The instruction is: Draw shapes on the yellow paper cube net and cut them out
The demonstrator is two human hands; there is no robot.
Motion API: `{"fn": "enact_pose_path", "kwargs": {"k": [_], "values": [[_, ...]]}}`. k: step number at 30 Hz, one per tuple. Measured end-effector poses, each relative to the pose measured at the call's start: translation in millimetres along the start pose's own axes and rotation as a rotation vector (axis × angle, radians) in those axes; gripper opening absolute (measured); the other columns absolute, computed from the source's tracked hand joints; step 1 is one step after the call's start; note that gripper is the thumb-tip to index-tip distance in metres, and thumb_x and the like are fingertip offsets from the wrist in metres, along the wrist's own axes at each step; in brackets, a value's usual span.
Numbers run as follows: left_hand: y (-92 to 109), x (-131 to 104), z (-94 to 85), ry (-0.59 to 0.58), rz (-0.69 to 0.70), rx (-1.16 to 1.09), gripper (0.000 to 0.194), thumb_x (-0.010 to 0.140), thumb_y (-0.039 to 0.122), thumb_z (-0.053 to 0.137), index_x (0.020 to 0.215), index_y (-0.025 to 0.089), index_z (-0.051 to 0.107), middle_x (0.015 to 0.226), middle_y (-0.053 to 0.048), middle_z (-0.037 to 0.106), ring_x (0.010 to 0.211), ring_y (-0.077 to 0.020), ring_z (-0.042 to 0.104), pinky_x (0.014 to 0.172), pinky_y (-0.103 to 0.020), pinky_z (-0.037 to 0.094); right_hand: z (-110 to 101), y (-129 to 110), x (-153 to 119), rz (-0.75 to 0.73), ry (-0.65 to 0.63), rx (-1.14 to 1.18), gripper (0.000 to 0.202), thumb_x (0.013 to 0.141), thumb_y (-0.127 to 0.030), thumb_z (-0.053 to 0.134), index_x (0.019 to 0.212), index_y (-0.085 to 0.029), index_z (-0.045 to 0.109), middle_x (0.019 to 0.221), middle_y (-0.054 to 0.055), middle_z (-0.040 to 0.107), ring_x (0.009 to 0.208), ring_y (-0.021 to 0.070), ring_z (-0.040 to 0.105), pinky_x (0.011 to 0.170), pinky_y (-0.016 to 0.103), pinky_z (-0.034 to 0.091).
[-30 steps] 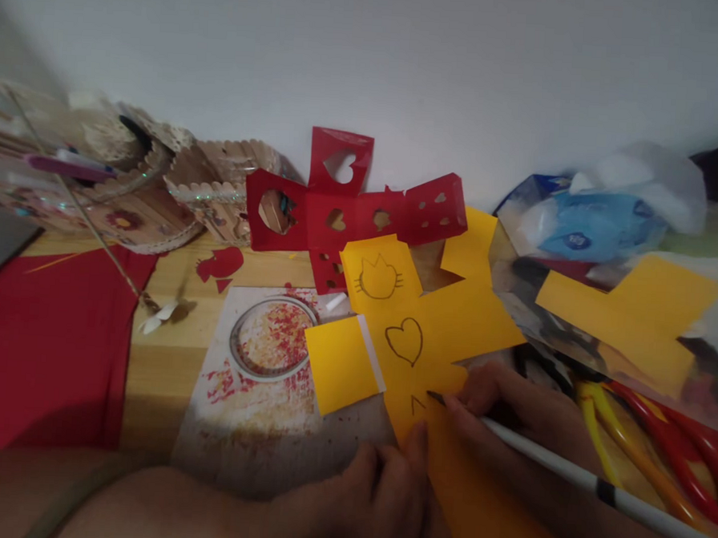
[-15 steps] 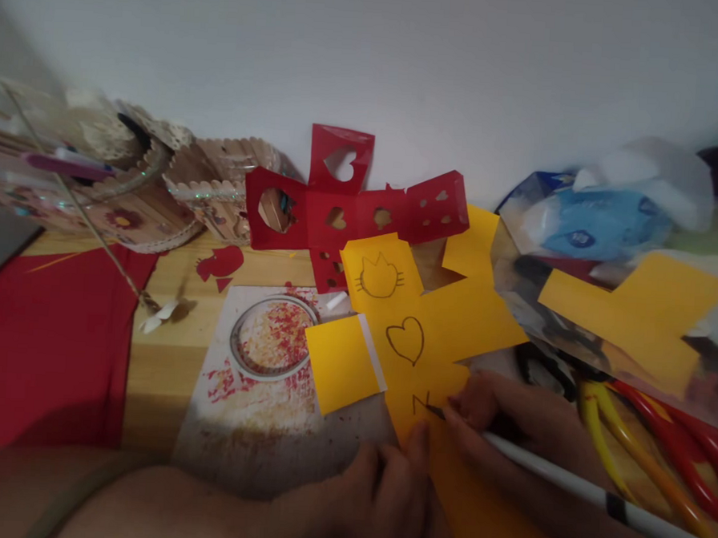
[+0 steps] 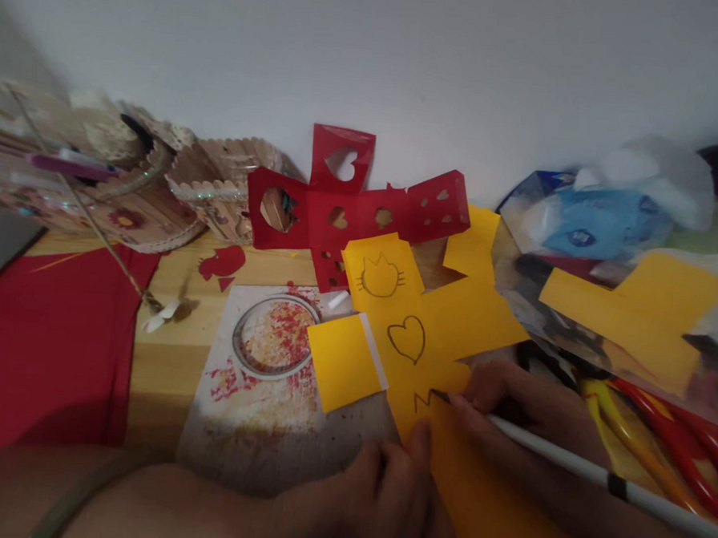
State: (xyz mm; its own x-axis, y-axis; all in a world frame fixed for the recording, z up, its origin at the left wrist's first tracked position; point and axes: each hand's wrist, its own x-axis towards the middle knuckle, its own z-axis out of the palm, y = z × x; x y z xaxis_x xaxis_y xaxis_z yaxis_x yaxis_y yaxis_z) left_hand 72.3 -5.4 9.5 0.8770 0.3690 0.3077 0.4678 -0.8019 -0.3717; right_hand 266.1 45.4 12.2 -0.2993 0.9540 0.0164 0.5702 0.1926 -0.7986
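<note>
My right hand (image 3: 496, 401) grips a long white pen (image 3: 571, 465) with a black band, and its dark tip touches the yellow paper cutout (image 3: 470, 323). A zigzag line (image 3: 427, 399) runs up to the tip. Above it are a drawn heart (image 3: 407, 339) and a cat's head with whiskers (image 3: 381, 277). My left hand (image 3: 392, 487) is curled closed over the paper's near part, thumb lying on its surface just below the line. Its lower fingertips are hidden. A white strip (image 3: 372, 352) borders the cutout's left square flap.
Behind stands a red paper cutout (image 3: 356, 209) with heart-shaped holes. Left lie a crumb-strewn mat (image 3: 207, 409), a ring (image 3: 234, 351), red scraps (image 3: 222, 262) and red sheet (image 3: 47, 349). Right are yellow scraps (image 3: 640, 304), red-handled tools (image 3: 675, 430) and a blue packet (image 3: 602, 221).
The pen tip has moved slightly up and right, lengthening the zigzag with another rising stroke. My right hand shifted with it, while my left hand stays almost in place.
</note>
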Motion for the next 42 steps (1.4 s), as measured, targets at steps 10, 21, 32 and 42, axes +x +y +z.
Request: {"fn": "enact_pose_path", "kwargs": {"k": [10, 21, 32, 42], "values": [[2.4, 0.3, 0.7, 0.014, -0.032, 0.006, 0.015, 0.095, 0.014, 0.045, 0.091, 0.014, 0.060, 0.101, -0.009, 0.073, 0.068, -0.0147, 0.065, 0.055, -0.021, 0.050, 4.5, -1.8, -0.5, 0.036, 0.042, -0.039, 0.026, 0.079, -0.028, 0.057, 0.058, -0.024, 0.042, 0.045, -0.007, 0.045, 0.040, 0.0101, 0.042, 0.041, 0.024, 0.031], [-1.0, 1.5, -1.8, 0.002, -0.022, -0.001, 0.016, 0.095, 0.013, 0.045, 0.090, 0.014, 0.059, 0.101, -0.008, 0.072, 0.068, -0.0141, 0.065, 0.055, -0.021, 0.050, 1.4, -1.4, 0.0, -0.012, -0.006, -0.002, 0.027, 0.078, -0.023, 0.053, 0.056, -0.024, 0.037, 0.047, -0.006, 0.043, 0.041, 0.0101, 0.038, 0.039, 0.024, 0.027], [-0.2, 1.5, -1.2, -0.002, -0.028, -0.008, 0.012, 0.093, 0.014, 0.048, 0.090, 0.014, 0.060, 0.103, -0.008, 0.072, 0.068, -0.0146, 0.064, 0.055, -0.022, 0.049, 0.7, 1.4, -0.4, -0.053, -0.001, -0.014, 0.028, 0.079, -0.021, 0.049, 0.056, -0.023, 0.033, 0.048, -0.006, 0.040, 0.041, 0.0090, 0.035, 0.040, 0.023, 0.027], [0.0, 0.8, -1.3, 0.007, -0.024, -0.022, 0.015, 0.094, 0.015, 0.047, 0.093, 0.013, 0.062, 0.104, -0.009, 0.072, 0.069, -0.0157, 0.064, 0.056, -0.022, 0.050, -0.1, 5.4, 2.1, -0.160, 0.004, -0.044, 0.027, 0.078, -0.018, 0.050, 0.057, -0.023, 0.033, 0.047, -0.008, 0.039, 0.039, 0.0072, 0.036, 0.037, 0.019, 0.028]]}}
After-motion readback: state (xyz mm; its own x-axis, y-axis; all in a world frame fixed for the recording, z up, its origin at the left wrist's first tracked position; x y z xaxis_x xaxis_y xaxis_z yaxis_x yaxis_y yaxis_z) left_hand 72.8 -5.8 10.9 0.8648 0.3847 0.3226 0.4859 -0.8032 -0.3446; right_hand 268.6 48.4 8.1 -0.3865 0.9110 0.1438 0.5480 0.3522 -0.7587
